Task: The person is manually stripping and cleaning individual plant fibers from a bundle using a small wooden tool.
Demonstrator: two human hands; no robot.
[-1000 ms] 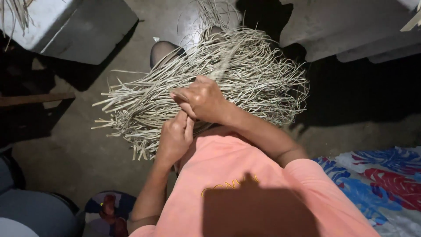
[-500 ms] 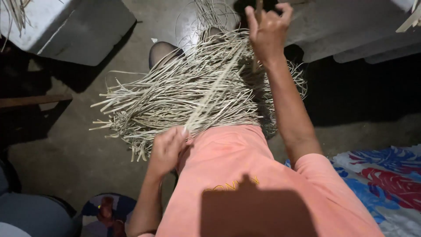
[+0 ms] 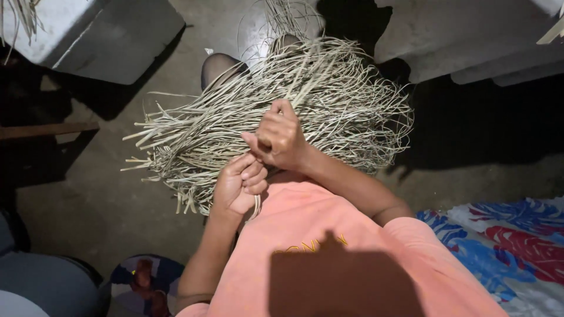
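**Hands meet over a lapful of dried strips**

Nearest the camera, a salmon-pink shirt (image 3: 329,235) fills the lower frame, a floral cloth (image 3: 505,235) at its right. Just beyond, the left hand (image 3: 238,186) curls closed on the near ends of a few pale strips, seemingly pinning them against the body. Touching it, the right hand (image 3: 281,136) rests on the heap, fingers (image 3: 256,143) bent and pinched together, apparently on a strand. The bundle of dried strips (image 3: 329,100) fans across the lap toward the concrete floor (image 3: 111,199). A grey block (image 3: 106,35) lies farther off.
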